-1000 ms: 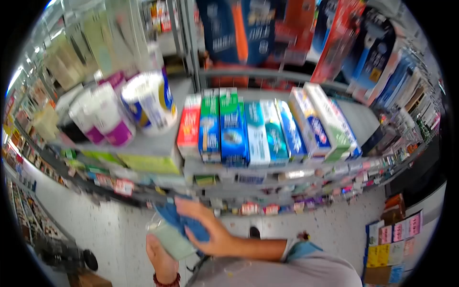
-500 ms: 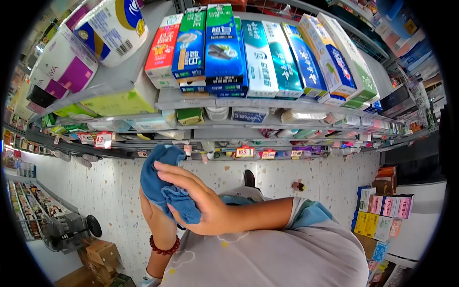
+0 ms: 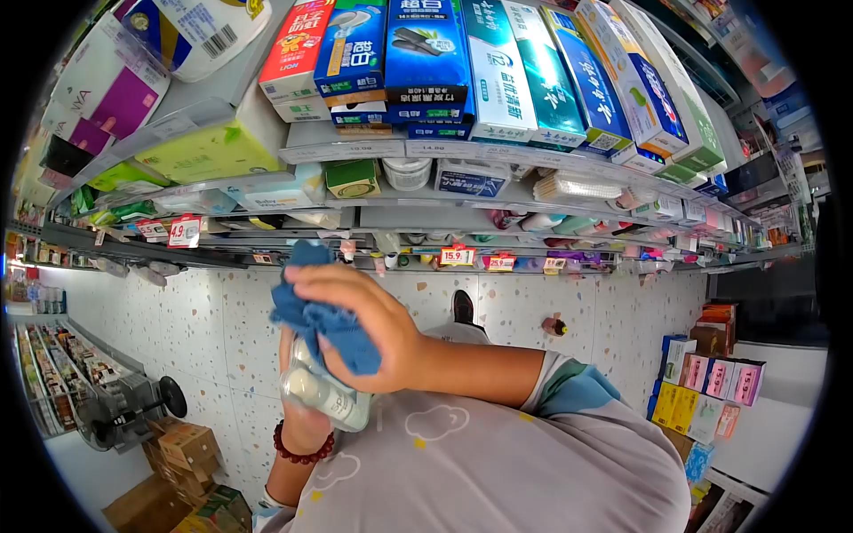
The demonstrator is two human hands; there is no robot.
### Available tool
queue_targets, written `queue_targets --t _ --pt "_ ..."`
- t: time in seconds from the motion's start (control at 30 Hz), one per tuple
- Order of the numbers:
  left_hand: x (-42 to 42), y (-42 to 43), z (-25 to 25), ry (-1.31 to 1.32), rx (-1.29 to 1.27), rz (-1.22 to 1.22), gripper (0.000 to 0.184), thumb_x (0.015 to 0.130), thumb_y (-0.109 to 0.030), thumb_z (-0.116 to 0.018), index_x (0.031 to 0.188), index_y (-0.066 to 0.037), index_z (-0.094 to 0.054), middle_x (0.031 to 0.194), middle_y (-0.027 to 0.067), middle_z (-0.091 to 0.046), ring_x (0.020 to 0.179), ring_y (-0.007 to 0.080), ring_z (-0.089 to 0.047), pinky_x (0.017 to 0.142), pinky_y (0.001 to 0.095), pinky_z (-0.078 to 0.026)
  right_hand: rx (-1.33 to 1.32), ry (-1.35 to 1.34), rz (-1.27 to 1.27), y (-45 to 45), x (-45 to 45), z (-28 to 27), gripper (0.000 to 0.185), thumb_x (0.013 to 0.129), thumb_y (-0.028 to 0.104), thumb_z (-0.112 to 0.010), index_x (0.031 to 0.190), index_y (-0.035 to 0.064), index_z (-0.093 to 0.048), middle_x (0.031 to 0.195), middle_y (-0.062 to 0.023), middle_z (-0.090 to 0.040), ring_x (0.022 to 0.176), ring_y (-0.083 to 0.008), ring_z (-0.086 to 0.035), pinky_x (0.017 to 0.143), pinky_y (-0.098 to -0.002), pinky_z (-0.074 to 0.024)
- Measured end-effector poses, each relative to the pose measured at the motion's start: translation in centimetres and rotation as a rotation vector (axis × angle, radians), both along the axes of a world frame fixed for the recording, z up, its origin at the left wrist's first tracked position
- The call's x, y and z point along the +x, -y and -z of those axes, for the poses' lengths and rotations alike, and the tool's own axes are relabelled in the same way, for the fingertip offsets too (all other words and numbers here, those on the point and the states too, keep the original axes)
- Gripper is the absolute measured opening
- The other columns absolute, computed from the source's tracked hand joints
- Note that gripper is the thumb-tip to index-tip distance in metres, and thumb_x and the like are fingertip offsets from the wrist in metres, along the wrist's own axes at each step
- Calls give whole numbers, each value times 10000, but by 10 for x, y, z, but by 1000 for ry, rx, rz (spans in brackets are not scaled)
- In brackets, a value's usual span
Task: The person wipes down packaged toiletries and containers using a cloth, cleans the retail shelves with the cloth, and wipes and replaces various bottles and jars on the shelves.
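A blue cloth is bunched in my right hand, its fingers closed over it. Under the cloth sits a pale bottle with a clear plastic cover over its cream-coloured top. It lies tilted close to my shirt. My left hand, below a dark red bead bracelet's wrist, grips the bottle from the left side. The cloth and right hand hide the bottle's upper part and most of the left fingers.
Toothpaste boxes line the shelf ahead, beside tissue packs. Lower shelves carry price tags. A black fan and cardboard boxes stand at left. Stacked boxes are at right; a small dark object lies on the floor.
The bottle, hidden before by the cloth and right hand, now shows below them. The cloth has shifted slightly, with right-hand fingers blurred by motion. The shelf sits higher in view.
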State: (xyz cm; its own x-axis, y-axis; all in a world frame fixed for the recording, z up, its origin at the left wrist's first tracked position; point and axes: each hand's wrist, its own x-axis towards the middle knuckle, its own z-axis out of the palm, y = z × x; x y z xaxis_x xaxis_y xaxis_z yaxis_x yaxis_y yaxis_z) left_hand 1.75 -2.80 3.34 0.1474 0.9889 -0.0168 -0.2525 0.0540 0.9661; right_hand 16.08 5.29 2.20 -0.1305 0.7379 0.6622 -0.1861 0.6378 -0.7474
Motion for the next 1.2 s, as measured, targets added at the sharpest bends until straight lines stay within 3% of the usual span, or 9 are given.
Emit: queue_targets --t 0.13,0.33,0.37,0.5,0.63,0.83,0.93,1.07,1.2 --pt "-6 3 13 661 -139 -20 911 966 -707 -386 1543 -11 -272 1549 135 -365 1418 283 -373 1180 436 -295 255 112 0 32 -11 0 516 848 69 -710 1331 -30 -557 1393 -240 -559 1247 -372 -582 1001 -473 -454" --pt "1 -5 -3 791 15 -83 875 985 -683 -359 1530 0 -299 1539 144 -380 1417 305 -369 1193 447 -264 117 129 -87 1 -4 -10 588 850 75 -683 1391 -46 -487 1448 -248 -489 1259 -390 -554 1041 -469 -426" --pt "12 -11 -13 579 40 -226 875 988 -674 -366 1525 13 -299 1535 152 -388 1400 304 -394 1176 439 -299 36 106 -81 3 -1 -12 584 845 60 -680 1386 -49 -491 1447 -257 -484 1257 -400 -551 1044 -479 -420" --pt "6 -32 -31 795 -105 -256 825 1002 -660 -358 1488 7 -367 1450 159 -499 1297 280 -524 1107 418 -410 205 256 -88 32 4 5 619 819 96 -714 1383 -28 -492 1462 -234 -471 1217 -407 -548 1031 -470 -430" --pt "-4 -30 -7 888 -136 -185 845 1012 -665 -311 1514 16 -323 1457 165 -485 1318 284 -514 1114 426 -413 -50 296 62 32 16 0 592 816 -43 -655 1384 -20 -493 1460 -228 -478 1293 -396 -517 1085 -437 -399" --pt "10 -23 -10 526 -358 -412 692 1060 -572 -283 1388 14 -450 1288 151 -603 1164 246 -615 1011 401 -505 -537 -69 -211 15 14 -1 408 972 38 -560 1368 -24 -483 1462 -172 -498 1339 -246 -490 1132 -373 -350" --pt "9 -17 -4 361 -262 -325 494 1038 -439 -513 1245 9 -522 1103 97 -650 948 164 -669 838 314 -573 -851 -381 -348 18 11 -5 418 1017 155 -529 1387 -28 -466 1493 -168 -470 1335 -229 -491 1132 -359 -378" --pt "5 -14 -4 245 -258 -382 413 990 -288 -648 1238 21 -534 1106 99 -643 959 150 -658 831 295 -562 -1011 -650 -474 26 7 0 353 1032 100 -506 1377 28 -494 1414 -82 -536 1300 -173 -506 1116 -334 -379" --pt "3 -15 4 144 101 -590 544 961 -414 -674 1235 32 -524 1119 121 -623 966 166 -653 836 302 -549 -1128 -731 -465 32 2 2 336 1039 167 -499 1344 29 -522 1420 -94 -524 1302 -202 -513 1117 -355 -391"
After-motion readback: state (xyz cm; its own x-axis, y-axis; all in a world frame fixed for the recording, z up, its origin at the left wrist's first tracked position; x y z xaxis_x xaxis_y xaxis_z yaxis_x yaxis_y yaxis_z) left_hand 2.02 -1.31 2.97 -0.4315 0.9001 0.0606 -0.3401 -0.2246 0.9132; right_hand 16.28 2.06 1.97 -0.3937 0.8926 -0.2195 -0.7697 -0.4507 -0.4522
